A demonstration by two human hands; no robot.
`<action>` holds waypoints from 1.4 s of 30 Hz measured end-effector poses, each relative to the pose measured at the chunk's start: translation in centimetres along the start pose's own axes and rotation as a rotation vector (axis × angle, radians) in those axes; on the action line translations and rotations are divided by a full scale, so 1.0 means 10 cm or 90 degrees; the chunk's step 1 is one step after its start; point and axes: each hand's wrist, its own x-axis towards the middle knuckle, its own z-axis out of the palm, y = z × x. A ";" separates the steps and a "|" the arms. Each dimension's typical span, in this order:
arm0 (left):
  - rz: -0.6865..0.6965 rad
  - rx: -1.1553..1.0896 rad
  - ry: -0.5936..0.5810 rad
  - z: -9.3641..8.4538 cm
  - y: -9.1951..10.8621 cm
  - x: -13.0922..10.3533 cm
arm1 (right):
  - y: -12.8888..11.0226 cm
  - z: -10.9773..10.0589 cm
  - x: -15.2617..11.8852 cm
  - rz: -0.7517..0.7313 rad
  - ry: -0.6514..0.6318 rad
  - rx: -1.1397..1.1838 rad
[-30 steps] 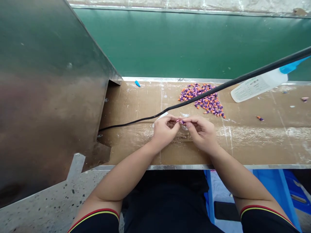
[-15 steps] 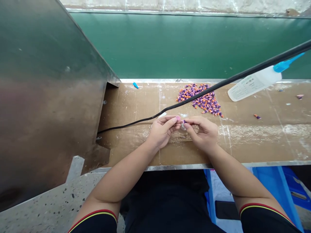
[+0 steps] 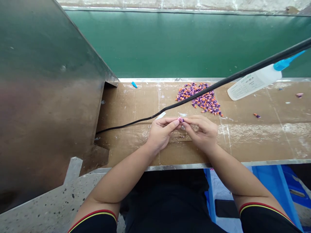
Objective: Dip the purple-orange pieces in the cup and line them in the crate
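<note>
My left hand pinches a small pink piece between thumb and forefinger. Against it, my right hand pinches a small purple piece, and the two pieces touch. Both hands are held close together above the cardboard-covered bench. Fingertips hide much of what they grip. Beyond the hands lies a heap of small purple and orange pieces, similar in colour to the one in my right hand.
A black cable crosses over the bench and the heap. A white squeeze bottle with a blue nozzle lies at the back right, and a blue cap at the back left. A metal cabinet stands on the left.
My right hand has brought the purple piece up and left against the pink piece; before, they were apart. The heap and bottle have stayed put.
</note>
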 end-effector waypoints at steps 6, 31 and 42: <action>0.108 0.094 0.008 0.00 -0.02 -0.04 | 0.00 0.00 0.00 -0.049 0.020 -0.007; 0.188 0.174 -0.013 0.02 -0.06 -0.13 | 0.01 -0.01 -0.04 -0.024 0.021 0.011; 0.111 0.227 -0.043 -0.02 -0.02 -0.12 | 0.28 -0.25 0.11 0.173 0.059 0.051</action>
